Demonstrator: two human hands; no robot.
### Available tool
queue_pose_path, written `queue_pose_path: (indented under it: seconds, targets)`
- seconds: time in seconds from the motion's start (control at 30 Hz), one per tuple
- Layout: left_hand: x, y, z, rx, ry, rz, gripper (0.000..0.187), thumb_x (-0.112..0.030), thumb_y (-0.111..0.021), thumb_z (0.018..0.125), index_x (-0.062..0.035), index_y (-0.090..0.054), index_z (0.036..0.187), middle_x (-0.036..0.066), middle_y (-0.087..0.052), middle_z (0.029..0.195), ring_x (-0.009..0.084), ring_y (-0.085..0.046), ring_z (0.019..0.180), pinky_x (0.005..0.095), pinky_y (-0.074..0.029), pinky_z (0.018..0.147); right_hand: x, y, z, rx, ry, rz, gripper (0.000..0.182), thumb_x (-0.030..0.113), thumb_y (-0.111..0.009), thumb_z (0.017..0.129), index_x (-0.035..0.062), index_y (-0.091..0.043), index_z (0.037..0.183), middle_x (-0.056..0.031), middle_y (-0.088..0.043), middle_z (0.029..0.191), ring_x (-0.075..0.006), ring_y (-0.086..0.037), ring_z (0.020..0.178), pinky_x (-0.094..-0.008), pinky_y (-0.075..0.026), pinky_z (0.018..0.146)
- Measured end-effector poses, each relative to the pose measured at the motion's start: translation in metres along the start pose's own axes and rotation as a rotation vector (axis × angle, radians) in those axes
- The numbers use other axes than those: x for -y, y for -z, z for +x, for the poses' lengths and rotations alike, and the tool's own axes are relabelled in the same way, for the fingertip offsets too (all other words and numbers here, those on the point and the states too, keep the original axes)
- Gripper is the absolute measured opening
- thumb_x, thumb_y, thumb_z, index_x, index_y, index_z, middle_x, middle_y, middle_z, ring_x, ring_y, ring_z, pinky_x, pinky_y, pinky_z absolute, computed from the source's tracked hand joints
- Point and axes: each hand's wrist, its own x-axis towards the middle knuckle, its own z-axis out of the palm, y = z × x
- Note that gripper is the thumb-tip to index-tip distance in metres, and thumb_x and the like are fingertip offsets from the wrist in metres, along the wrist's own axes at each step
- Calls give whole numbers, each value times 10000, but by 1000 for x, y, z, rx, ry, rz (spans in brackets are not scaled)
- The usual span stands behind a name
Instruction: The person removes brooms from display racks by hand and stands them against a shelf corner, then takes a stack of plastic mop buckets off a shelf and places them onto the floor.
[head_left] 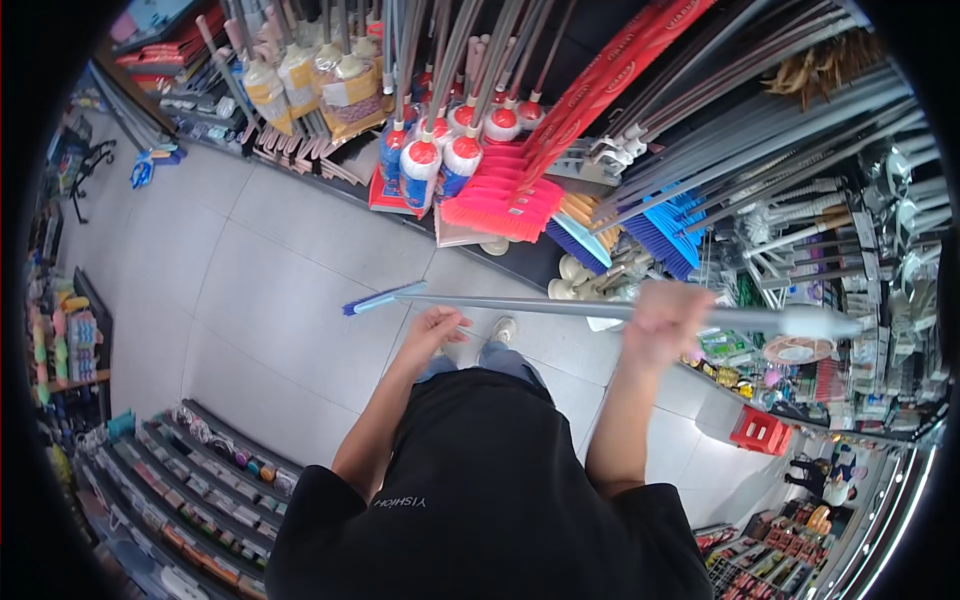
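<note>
A broom with a long grey handle (pixel 560 306) lies across the view in front of my body. Its light blue head with dark blue bristles (pixel 384 298) is at the left end, over the floor tiles. Wrapped round the handle near its thicker right end is my right hand (pixel 668 322), slightly blurred. My left hand (pixel 437 328) hovers just below the handle near the broom head, its fingers loosely bent and apart, with nothing visible in them. Whether its fingertips touch the handle is hard to make out.
Pink-red brooms (pixel 505 205), blue brooms (pixel 665 230) and toilet brushes with red and white heads (pixel 422 160) stand along the shelf ahead. Low shelving (pixel 190 480) is at lower left. A red basket (pixel 760 430) and people (pixel 835 480) show at right.
</note>
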Motion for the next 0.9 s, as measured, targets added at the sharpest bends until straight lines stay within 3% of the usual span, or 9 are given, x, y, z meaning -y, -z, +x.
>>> queue_pose_path:
  seconds: [0.1, 0.13, 0.23, 0.4, 0.43, 0.53, 0.57, 0.67, 0.9]
  targets:
    - [-22, -29, 8, -10, -362, 398, 248, -162, -648, 847, -42, -588, 1055, 99, -660, 993, 205, -638, 834, 316, -498, 761, -63, -21, -40, -5, -196, -45, 412, 336, -459, 974, 119, -400, 628, 17, -337, 539, -105, -326, 464, -274, -264, 439]
    - [-31, -42, 12, -25, -509, 555, 254, -146, -666, 824, -52, -599, 1050, 93, -663, 996, 209, -636, 832, 313, -494, 768, -90, -17, -62, -60, -304, -32, 268, 198, -564, 928, 72, -531, 694, 0, -449, 577, -108, -416, 494, -257, -320, 456]
    - [-48, -69, 17, 115, -560, 796, 259, -122, -673, 782, -60, -615, 1027, 92, -662, 987, 212, -634, 866, 329, -492, 766, -75, -52, -76, 249, -552, -456, 208, 146, -626, 864, -3, -565, 732, -22, -481, 577, -121, -496, 565, -272, -386, 528]
    - [-46, -87, 31, 54, -638, 785, 143, -148, -640, 824, -27, -623, 899, 89, -632, 807, 196, -606, 733, 333, -476, 662, -52, -48, -52, 508, -324, -413, 126, 48, -688, 763, 4, -599, 842, -89, -547, 751, -171, -539, 679, -286, -437, 615]
    - [-45, -90, 34, 8, -619, 773, 138, -159, -631, 844, -23, -622, 868, 75, -619, 762, 183, -592, 696, 325, -469, 644, -51, -33, -47, 596, -312, -483, 190, 109, -681, 782, 9, -605, 924, -103, -599, 924, -194, -582, 813, -292, -460, 709]
    - [-51, -92, 35, -65, -469, 714, 224, -195, -601, 893, -8, -607, 771, 38, -566, 650, 133, -535, 615, 292, -432, 591, -47, -1, -37, 489, -140, -298, 304, 235, -619, 857, -7, -589, 1039, -116, -617, 1007, -226, -585, 962, -321, -444, 864]
    - [-53, -91, 35, -82, -403, 691, 267, -207, -591, 908, -2, -600, 738, 26, -545, 617, 114, -514, 593, 280, -418, 574, -46, 15, -33, 452, -203, -327, 357, 298, -566, 905, -10, -577, 1085, -106, -616, 1045, -216, -573, 1007, -334, -429, 905]
    - [-46, -81, 45, -110, -392, 625, 335, -226, -579, 917, 3, -581, 673, 15, -528, 592, 78, -475, 581, 252, -379, 546, -47, 55, -18, 187, -417, -370, 294, 248, -539, 936, -18, -589, 1051, -99, -626, 1023, -179, -585, 977, -318, -456, 869]
    - [-50, -96, 64, -131, -371, 650, 390, -285, -577, 912, -12, -586, 634, 11, -496, 540, 78, -452, 512, 251, -341, 489, -54, 152, 41, -101, -346, -682, 181, 157, -584, 918, -10, -612, 982, -30, -638, 884, -90, -578, 799, -238, -472, 726]
